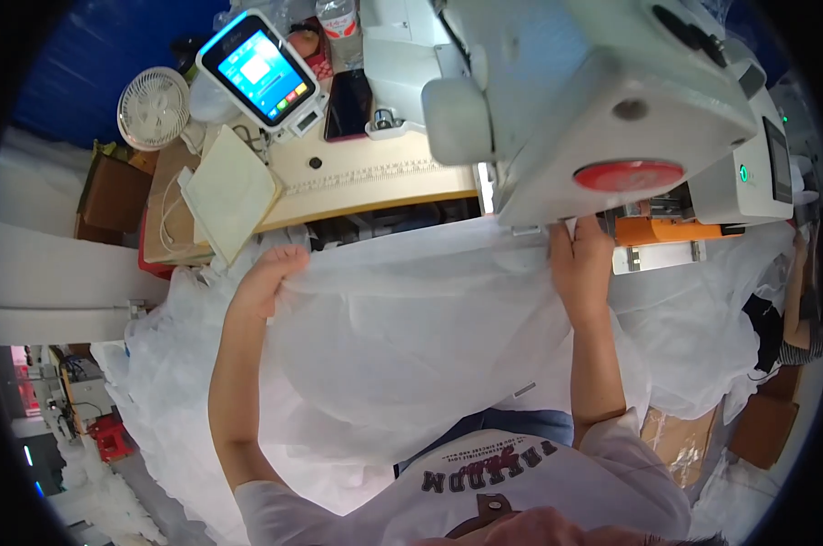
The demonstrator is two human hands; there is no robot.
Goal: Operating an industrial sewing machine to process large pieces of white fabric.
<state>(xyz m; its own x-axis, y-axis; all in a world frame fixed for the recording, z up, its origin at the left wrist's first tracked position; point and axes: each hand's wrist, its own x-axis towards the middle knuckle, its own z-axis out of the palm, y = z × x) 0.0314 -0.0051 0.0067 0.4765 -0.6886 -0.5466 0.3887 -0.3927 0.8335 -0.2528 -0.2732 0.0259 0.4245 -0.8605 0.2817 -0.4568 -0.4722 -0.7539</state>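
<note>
A wide sheet of thin white fabric (pixel 411 337) stretches between my hands and hangs down over my lap. My left hand (pixel 279 273) is closed round its upper left corner, in front of the table edge. At the other end, my right hand (pixel 582 259) pinches the upper edge close to the sewing machine head (pixel 602 118). The fabric's top edge runs nearly straight between the two grips, and its right part passes beneath the machine head. What lies under the head is hidden from me.
The table (pixel 366 187) with a printed ruler carries a control screen (pixel 261 71), a dark phone (pixel 348 105), a small white fan (pixel 154 109) and a bottle (pixel 339 23). A second machine (pixel 748 173) stands at right. White fabric heaps (pixel 175 391) surround me. Another person's arm (pixel 796 291) shows far right.
</note>
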